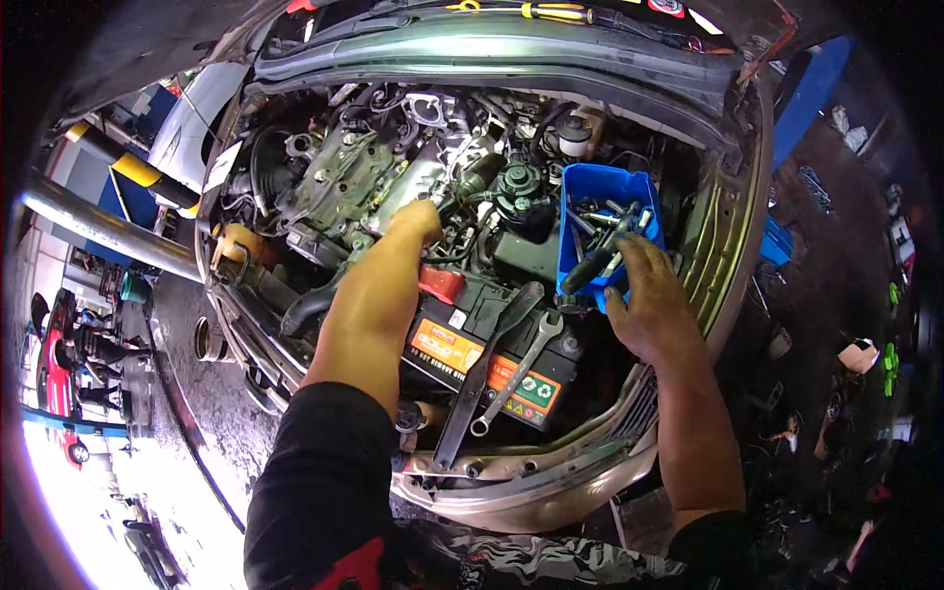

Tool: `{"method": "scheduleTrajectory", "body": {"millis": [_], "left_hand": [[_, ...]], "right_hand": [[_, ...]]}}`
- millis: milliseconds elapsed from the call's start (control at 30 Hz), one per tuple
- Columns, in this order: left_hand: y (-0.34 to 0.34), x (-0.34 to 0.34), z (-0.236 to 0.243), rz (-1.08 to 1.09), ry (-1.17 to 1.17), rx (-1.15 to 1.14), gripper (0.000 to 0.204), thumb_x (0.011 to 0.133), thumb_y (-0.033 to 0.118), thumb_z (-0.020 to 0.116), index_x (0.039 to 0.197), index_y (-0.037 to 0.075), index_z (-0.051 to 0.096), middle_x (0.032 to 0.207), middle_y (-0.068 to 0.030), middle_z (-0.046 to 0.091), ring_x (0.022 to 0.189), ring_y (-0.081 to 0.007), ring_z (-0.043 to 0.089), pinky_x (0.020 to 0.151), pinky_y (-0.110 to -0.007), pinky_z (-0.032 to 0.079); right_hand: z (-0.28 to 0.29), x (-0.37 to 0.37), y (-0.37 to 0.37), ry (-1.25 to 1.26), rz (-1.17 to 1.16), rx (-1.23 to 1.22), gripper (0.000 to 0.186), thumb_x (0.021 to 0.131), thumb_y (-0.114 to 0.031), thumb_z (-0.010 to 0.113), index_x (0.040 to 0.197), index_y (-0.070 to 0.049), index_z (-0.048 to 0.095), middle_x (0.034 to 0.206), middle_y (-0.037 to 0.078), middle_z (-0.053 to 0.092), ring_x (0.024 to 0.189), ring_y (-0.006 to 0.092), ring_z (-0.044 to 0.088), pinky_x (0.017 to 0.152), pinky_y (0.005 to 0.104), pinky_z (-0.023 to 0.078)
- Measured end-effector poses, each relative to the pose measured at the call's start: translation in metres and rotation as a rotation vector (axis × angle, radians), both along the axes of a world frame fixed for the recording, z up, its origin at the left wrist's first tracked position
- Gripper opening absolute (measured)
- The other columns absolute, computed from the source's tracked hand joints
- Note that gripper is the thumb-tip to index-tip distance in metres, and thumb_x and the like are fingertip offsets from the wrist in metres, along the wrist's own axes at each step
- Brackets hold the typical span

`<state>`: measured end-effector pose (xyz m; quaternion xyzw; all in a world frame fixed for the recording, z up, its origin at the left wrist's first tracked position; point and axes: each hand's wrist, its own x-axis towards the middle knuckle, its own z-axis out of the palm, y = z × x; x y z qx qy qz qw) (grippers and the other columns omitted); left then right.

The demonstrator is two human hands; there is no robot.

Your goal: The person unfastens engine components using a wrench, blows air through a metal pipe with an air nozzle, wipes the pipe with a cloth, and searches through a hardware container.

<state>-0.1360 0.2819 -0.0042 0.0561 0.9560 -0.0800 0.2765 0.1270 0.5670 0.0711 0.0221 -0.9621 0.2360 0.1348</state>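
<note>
My left hand (417, 222) reaches into the middle of the engine (339, 177), next to a bright metal cover. Its fingers are mostly hidden, so any grip there cannot be made out. My right hand (649, 300) is over the near right side of a blue plastic bin (612, 182), thumb and fingers apart. Several metal sockets and tool pieces (605, 218) lie in the bin. A black-handled tool (592, 265) lies across its near part, close to my fingertips. Whether they touch it is unclear.
A car battery (442, 339) sits at the front, with a red terminal cover (442, 284), a dark hold-down bar (472, 403) and a combination wrench (516, 374) on top. Yellow-handled screwdrivers (556, 13) lie beyond the cowl. A lift post (108, 226) stands at left.
</note>
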Motion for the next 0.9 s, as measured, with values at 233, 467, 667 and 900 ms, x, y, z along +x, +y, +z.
{"method": "scheduleTrajectory", "body": {"millis": [233, 467, 667, 900], "left_hand": [[-0.004, -0.016, 0.001, -0.052, 0.132, 0.126, 0.032, 0.069, 0.019, 0.059, 0.089, -0.005, 0.068, 0.095, -0.0268, 0.066, 0.089, -0.0351, 0.067, 0.079, -0.041, 0.051], [-0.044, -0.011, 0.065, -0.076, 0.172, 0.292, 0.042, 0.072, 0.030, 0.063, 0.094, -0.006, 0.065, 0.091, -0.0274, 0.065, 0.086, -0.0357, 0.064, 0.077, -0.040, 0.049], [-0.103, 0.032, 0.112, 0.066, 0.144, 0.403, 0.042, 0.075, 0.026, 0.068, 0.105, -0.003, 0.062, 0.087, -0.0219, 0.066, 0.078, -0.0268, 0.063, 0.070, -0.040, 0.049], [-0.174, 0.140, 0.145, 0.057, 0.264, 0.665, 0.038, 0.077, 0.014, 0.067, 0.109, -0.003, 0.057, 0.092, -0.0127, 0.064, 0.086, -0.0202, 0.060, 0.079, -0.033, 0.047]], "right_hand": [[0.004, -0.003, -0.001, -0.067, -0.036, 0.002, 0.054, 0.079, -0.012, 0.063, 0.128, 0.000, 0.044, 0.131, 0.021, 0.046, 0.124, 0.0365, 0.043, 0.106, 0.0427, 0.036], [-0.001, -0.002, 0.000, -0.026, -0.073, 0.040, 0.050, 0.079, -0.010, 0.062, 0.125, 0.001, 0.046, 0.124, 0.020, 0.050, 0.116, 0.0371, 0.048, 0.101, 0.0433, 0.039], [0.002, -0.001, 0.002, 0.030, -0.076, 0.044, 0.050, 0.079, -0.012, 0.062, 0.125, 0.001, 0.046, 0.124, 0.022, 0.050, 0.117, 0.0377, 0.048, 0.103, 0.0434, 0.038], [0.014, 0.004, 0.001, -0.098, -0.074, 0.003, 0.053, 0.078, -0.013, 0.063, 0.126, 0.001, 0.045, 0.126, 0.022, 0.049, 0.120, 0.0374, 0.046, 0.103, 0.0439, 0.037]]}}
